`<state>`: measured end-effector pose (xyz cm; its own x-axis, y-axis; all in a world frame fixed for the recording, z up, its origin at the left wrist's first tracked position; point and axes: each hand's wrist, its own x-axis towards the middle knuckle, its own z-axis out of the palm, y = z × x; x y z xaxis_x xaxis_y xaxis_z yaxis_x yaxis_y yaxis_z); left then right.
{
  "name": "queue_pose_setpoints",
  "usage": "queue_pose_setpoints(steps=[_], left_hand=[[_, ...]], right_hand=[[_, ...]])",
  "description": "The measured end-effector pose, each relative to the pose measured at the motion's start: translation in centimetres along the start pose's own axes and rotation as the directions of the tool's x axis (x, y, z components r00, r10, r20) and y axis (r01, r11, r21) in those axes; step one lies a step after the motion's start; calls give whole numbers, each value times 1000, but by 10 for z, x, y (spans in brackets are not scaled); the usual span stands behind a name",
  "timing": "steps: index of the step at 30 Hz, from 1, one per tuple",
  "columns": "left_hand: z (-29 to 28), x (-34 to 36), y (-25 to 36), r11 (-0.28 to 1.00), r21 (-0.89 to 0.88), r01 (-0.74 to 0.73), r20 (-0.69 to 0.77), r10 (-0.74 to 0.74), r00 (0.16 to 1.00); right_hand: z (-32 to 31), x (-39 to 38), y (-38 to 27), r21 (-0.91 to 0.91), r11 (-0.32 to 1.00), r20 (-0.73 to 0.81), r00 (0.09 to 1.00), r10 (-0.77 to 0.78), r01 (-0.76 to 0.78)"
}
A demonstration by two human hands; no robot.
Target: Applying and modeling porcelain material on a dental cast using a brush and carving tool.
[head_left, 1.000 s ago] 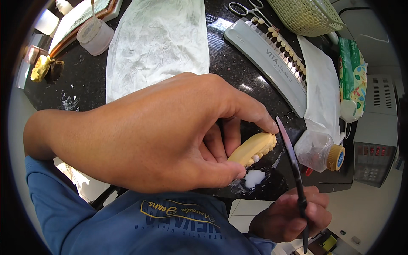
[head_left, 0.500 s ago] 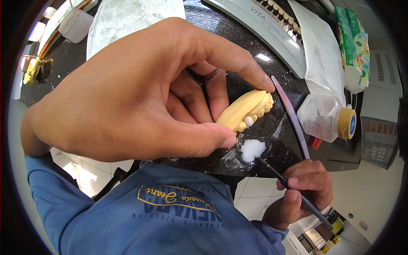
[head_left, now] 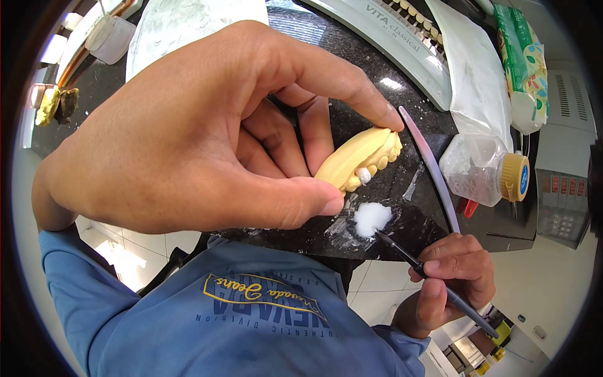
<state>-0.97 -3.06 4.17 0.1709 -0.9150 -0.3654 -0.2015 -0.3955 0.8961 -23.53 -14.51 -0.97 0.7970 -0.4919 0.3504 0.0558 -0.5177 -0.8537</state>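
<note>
dental model (head_left: pixel 353 156): pale yellow | one tooth (head_left: pixel 363 175): white | mound (head_left: pixel 372 218): white | slim tool (head_left: pixel 470 308): black | shirt (head_left: pixel 182 336): blue

A slim lane of dark tabletop (head_left: pixel 411 160) runs between the tooth model (head_left: pixel 358 157) and the purple stick (head_left: pixel 429 157), opening out toward the white powder (head_left: pixel 372 218). From the left, the large left hand (head_left: pixel 188 138) bars the way, its thumb and forefinger spanning the model's ends. At the front, the right hand (head_left: pixel 455 270) and its slanting black stick (head_left: pixel 402 251) block access to the powder's right side. Beyond the purple stick, more tabletop reaches the gray rack (head_left: pixel 396 50), but the clear jar (head_left: pixel 471 169) crowds the right.
</note>
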Motion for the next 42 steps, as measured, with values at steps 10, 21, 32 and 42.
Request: queue_pose_setpoints(steps=[10, 21, 32, 42], left_hand=[[-7, 3, 1, 1000, -22, -3, 18, 3, 1000], [-20, 3, -33, 976, -201, -78, 175, 114, 978], [-22, 3, -35, 982, -159, -104, 184, 133, 974], [-22, 2, -35, 984, -161, -79, 183, 109, 977]], right_hand=[[1, 2, 4, -9, 998, 32, 998, -62, 62], [11, 6, -4, -53, 962, 87, 961, -263, 268], [26, 11, -10, -248, 933, 87, 966, -245, 260], [18, 16, -7, -207, 930, 207, 943, -261, 303]])
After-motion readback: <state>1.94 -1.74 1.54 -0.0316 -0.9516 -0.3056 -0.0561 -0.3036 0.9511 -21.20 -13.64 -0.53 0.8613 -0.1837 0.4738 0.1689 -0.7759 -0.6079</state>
